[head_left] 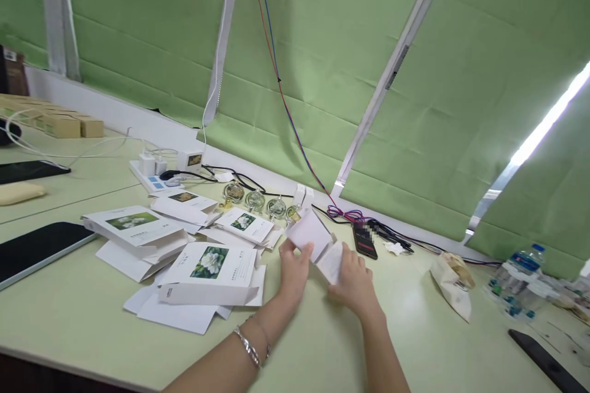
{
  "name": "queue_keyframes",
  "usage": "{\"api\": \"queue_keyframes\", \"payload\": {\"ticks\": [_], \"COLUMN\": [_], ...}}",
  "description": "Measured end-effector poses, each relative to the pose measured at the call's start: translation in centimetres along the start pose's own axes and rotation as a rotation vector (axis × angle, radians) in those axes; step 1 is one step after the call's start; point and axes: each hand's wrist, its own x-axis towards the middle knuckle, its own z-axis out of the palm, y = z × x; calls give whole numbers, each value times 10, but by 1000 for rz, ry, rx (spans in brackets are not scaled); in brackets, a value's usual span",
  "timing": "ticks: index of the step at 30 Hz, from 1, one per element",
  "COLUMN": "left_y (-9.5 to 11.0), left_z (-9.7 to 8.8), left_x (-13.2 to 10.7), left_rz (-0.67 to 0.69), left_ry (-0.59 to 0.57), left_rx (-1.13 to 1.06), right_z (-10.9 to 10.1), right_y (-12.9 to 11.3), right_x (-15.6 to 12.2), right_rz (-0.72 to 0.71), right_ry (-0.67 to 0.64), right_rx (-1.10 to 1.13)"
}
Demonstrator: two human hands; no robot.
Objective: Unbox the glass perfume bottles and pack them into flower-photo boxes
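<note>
Over the surface (419,344), near printed boxes (209,262), the left hand (295,271) grips a white box (308,234) and the right hand (354,279) holds a white panel (330,263) beside it; light pressure and squared edges should prevent creases.

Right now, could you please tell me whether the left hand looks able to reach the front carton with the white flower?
Probably yes, once free: the left hand is holding a white box, but the front carton lies close to its left, and nothing visible blocks the way.
</note>
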Motion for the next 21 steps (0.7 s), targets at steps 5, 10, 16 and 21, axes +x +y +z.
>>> {"api": "queue_keyframes", "payload": {"ticks": [5,10,16,21], "left_y": [-3,-10,-11,-3], "left_z": [-2,-2,-6,-6], "left_x": [4,-5,-11,-18], "left_rz": [-20,-124,-198,-171], "left_ry": [-12,-40,-21,-57], "left_rx": [83,192,298,330], "right_z": [9,17,29,32], "right_y": [51,34,2,10], "right_x": [14,17,13,10], "right_rz": [221,75,-172,-202], "right_ry": [-28,110,18,-133], "right_rx": [68,267,594,632]}}
